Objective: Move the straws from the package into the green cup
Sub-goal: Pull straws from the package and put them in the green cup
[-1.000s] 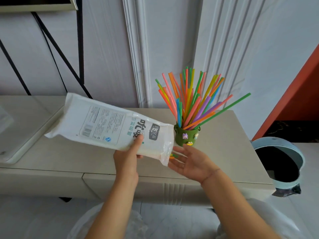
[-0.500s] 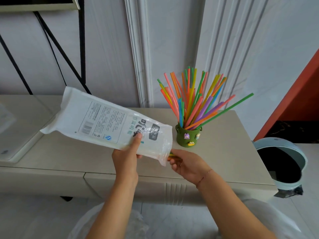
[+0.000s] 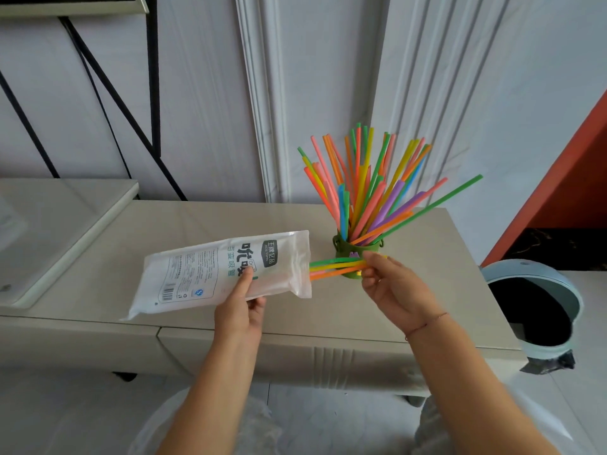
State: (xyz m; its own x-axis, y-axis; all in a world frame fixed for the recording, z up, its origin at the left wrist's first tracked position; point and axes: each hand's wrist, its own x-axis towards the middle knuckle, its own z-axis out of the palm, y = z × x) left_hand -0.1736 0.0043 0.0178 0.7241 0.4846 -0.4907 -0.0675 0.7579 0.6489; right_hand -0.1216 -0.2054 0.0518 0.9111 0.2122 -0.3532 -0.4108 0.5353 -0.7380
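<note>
Straws (image 3: 335, 268) (green, yellow, orange) pinched in right hand (image 3: 391, 287) fingers, half out of the package (image 3: 223, 274) gripped by left hand (image 3: 241, 307); green cup (image 3: 345, 249) partly hidden behind them, bin (image 3: 538, 303) beside surface (image 3: 184, 224).

Glossy plastic package (image 3: 226, 274) — smooth plastic straws (image 3: 338, 268), matt cup (image 3: 343, 249).

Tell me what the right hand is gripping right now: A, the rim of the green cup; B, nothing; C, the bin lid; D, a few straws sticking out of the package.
D: the right hand pinches a few straws poking from the package mouth.
</note>
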